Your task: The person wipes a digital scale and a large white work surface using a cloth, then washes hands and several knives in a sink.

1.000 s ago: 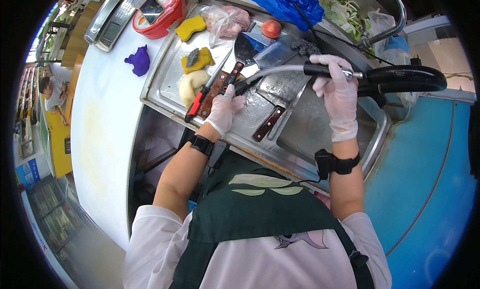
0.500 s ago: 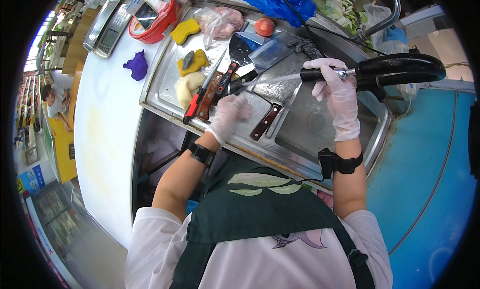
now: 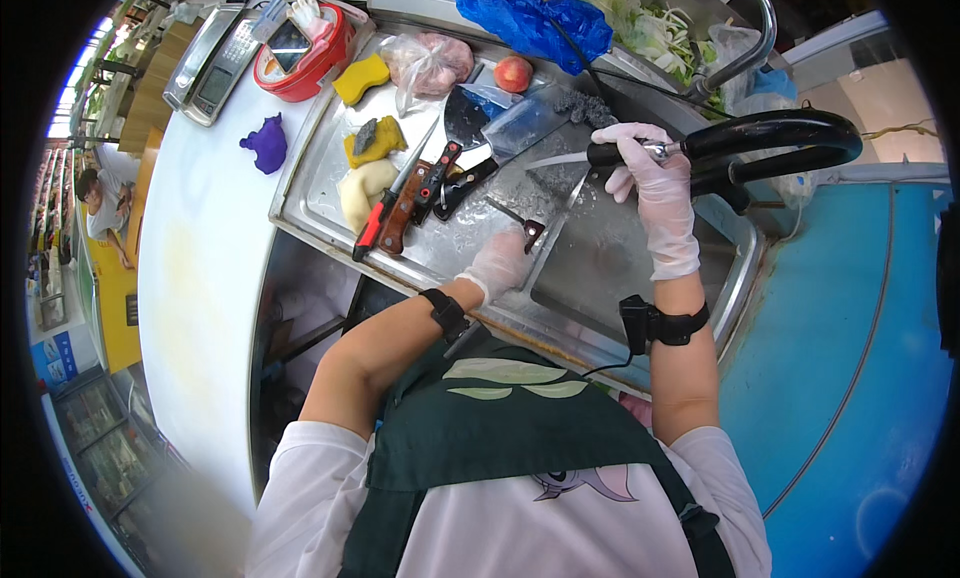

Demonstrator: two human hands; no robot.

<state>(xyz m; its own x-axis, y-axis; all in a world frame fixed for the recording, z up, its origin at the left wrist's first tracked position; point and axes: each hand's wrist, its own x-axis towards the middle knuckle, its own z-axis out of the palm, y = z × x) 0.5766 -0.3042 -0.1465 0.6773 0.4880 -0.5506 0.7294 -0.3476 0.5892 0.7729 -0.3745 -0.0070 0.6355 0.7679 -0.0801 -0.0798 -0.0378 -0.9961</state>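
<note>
White-gloved right hand [image 3: 655,193] grips a black spray hose [image 3: 760,143], jetting water. Left hand [image 3: 497,263] apparently clasps a knife [image 3: 520,223] just beneath; rinsing looks unfinished, other knives [image 3: 415,193] waiting.

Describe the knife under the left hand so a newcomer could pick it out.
Start at the steel sink counter and find the sunken basin's left edge. There the gloved left hand rests on a knife with a dark brown handle. Unlike the knives lying together further left, it lies alone by the basin, under the spray from the hose nozzle.
</note>
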